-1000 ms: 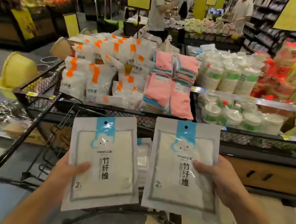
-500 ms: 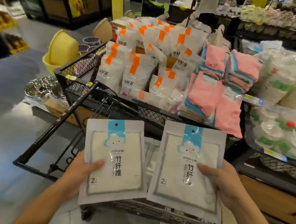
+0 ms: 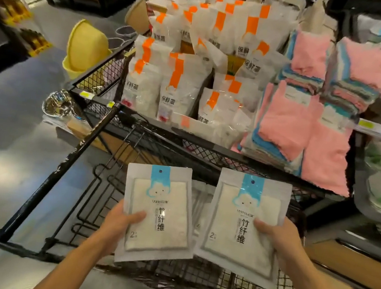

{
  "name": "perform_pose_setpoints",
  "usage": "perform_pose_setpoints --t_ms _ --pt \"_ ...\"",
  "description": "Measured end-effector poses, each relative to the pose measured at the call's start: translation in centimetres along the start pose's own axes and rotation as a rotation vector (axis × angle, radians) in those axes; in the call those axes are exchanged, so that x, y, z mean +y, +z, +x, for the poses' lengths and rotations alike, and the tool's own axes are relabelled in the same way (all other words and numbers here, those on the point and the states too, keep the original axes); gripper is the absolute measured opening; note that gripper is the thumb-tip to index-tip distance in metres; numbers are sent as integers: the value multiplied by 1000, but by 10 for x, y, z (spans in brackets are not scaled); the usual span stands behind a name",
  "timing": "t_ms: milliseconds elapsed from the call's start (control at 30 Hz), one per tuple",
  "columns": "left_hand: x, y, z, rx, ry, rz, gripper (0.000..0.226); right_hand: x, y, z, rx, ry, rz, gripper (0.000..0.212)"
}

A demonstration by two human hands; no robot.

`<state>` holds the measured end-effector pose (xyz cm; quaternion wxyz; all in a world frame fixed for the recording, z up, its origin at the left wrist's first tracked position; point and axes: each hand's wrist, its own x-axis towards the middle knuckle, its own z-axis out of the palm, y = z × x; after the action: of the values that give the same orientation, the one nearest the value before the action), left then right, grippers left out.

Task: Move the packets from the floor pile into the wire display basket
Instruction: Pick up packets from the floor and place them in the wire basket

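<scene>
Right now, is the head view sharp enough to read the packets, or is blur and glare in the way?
Head view: both packets, left and right, are sharp and their print is legible; the edges smear with motion blur and wide-angle bending; glare patches lie on the floor at left.

White packets [image 3: 158,215] with blue tabs — black wire basket [image 3: 191,280] — pink cloths [image 3: 287,118], orange-striped white bags [image 3: 182,85].

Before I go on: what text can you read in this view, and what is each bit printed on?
"竹纤维" and "2": left packet, gripped by the left hand.
"竹纤维" and "2": right packet, gripped by the right hand.
"保鲜罩": orange-striped bags in the upper basket.
Small brand line on both packets: too blurred.
Yellow shelf price tags: unreadable.
</scene>
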<state>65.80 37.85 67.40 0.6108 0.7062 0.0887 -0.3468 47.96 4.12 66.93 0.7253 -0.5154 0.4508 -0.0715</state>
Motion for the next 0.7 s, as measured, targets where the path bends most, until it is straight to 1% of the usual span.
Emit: perform_pose_setpoints --t_ms 67,167,267,367,467,600,700 --pt "-6 2 24 -7 -35 12 40 10 2 14 20 34 -20 32" --pt "-17 1 64 -24 -85 30 41 28 6 35 46 94 -58 35" --pt "-29 4 103 -38 -100 76 41 41 13 55 66 142 -103 38" --pt "-40 7 139 -67 -125 87 38 52 24 76 100 183 -135 36" --pt "-52 10 170 -103 -140 129 42 65 37 97 139 234 -185 35" --pt "-68 14 207 -129 -172 139 42 78 55 126 197 284 -265 29" --pt "-74 16 229 -155 -169 225 43 93 65 148 237 304 -357 31"
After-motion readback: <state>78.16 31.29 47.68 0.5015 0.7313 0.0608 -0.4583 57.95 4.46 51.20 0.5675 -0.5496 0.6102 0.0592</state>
